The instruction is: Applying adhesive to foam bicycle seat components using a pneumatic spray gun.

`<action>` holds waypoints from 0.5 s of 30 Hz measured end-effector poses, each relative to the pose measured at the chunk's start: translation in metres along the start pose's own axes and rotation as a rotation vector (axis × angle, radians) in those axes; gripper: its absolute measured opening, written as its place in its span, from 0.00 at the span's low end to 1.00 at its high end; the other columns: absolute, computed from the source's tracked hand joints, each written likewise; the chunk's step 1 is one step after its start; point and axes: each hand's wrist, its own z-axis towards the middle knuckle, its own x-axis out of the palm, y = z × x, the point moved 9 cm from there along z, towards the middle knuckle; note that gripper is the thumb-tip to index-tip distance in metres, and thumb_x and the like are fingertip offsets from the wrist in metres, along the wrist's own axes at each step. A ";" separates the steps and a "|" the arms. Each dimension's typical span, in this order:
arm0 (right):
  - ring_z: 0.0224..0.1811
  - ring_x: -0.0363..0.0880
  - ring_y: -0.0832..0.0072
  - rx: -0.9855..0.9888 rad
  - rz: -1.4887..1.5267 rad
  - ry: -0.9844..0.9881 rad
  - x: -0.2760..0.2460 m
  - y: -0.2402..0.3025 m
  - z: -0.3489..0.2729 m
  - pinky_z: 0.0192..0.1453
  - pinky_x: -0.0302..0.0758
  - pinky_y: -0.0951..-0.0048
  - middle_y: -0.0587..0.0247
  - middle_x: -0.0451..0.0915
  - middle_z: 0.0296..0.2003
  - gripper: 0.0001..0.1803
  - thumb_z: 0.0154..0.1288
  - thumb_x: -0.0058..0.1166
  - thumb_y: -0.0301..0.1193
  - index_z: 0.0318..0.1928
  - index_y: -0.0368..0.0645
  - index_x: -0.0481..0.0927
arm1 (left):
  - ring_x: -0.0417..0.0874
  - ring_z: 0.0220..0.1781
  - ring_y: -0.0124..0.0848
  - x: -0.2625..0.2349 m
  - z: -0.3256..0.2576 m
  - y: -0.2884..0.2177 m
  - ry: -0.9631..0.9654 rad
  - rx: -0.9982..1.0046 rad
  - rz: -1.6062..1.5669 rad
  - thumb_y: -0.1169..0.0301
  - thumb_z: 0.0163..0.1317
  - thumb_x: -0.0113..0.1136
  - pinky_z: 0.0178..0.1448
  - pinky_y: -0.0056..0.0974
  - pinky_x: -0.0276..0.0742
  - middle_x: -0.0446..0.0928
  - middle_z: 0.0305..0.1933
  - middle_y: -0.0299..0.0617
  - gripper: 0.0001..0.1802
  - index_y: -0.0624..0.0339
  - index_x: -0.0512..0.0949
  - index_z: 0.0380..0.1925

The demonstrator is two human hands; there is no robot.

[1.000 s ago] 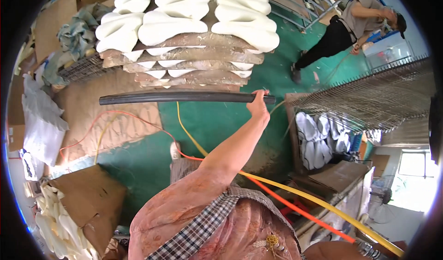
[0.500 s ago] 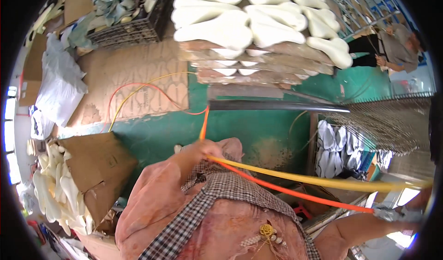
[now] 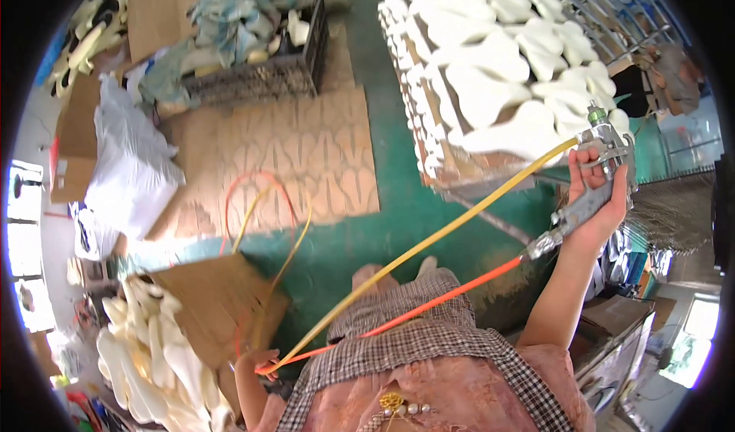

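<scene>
My right hand [image 3: 603, 206] is wrapped round a metal spray gun [image 3: 589, 202], its nozzle end tipped up near the edge of a tall stack of white sole-shaped pieces [image 3: 478, 80]. A yellow hose [image 3: 429, 240] and an orange hose [image 3: 444, 300] run from the gun down across my checked apron to the lower left. There my left hand [image 3: 259, 361] grips both hoses together. Beside that hand stands a cardboard box [image 3: 218, 298] with more white pieces [image 3: 149, 348] heaped next to it.
A black crate [image 3: 253, 80] with rags stands at the far left, near a white plastic bag [image 3: 130, 164]. Flat cardboard [image 3: 298, 156] with sole outlines covers part of the green floor, hoses looping over it. A wire rack [image 3: 674, 210] and another person [image 3: 670, 80] are at the right.
My right hand has come forward and up from the far right with the spray gun. My left hand has moved down and left, still holding the hoses. The view has shifted, so the stack sits further right.
</scene>
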 end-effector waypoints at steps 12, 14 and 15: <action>0.37 0.78 0.62 -0.118 -0.122 -0.026 0.122 -0.027 0.144 0.51 0.75 0.59 0.50 0.78 0.33 0.18 0.65 0.47 0.36 0.43 0.30 0.71 | 0.60 0.19 0.19 -0.225 -0.396 -0.235 -1.500 0.936 -0.475 0.63 0.61 0.52 0.23 0.30 0.54 0.63 0.13 0.29 0.18 0.66 0.78 0.20; 0.34 0.79 0.63 0.120 -0.297 0.066 0.150 -0.087 0.172 0.47 0.76 0.62 0.53 0.78 0.33 0.15 0.64 0.49 0.35 0.41 0.33 0.73 | 0.62 0.24 0.20 -0.247 -0.468 -0.301 -1.651 1.080 -0.367 0.63 0.61 0.52 0.28 0.30 0.59 0.69 0.17 0.33 0.18 0.69 0.77 0.21; 0.34 0.79 0.64 0.090 -0.393 0.113 0.172 -0.104 0.180 0.45 0.76 0.64 0.54 0.78 0.32 0.15 0.64 0.49 0.35 0.41 0.34 0.74 | 0.62 0.24 0.20 -0.253 -0.497 -0.341 -1.650 1.171 -0.314 0.64 0.61 0.52 0.27 0.31 0.59 0.68 0.17 0.32 0.17 0.69 0.76 0.21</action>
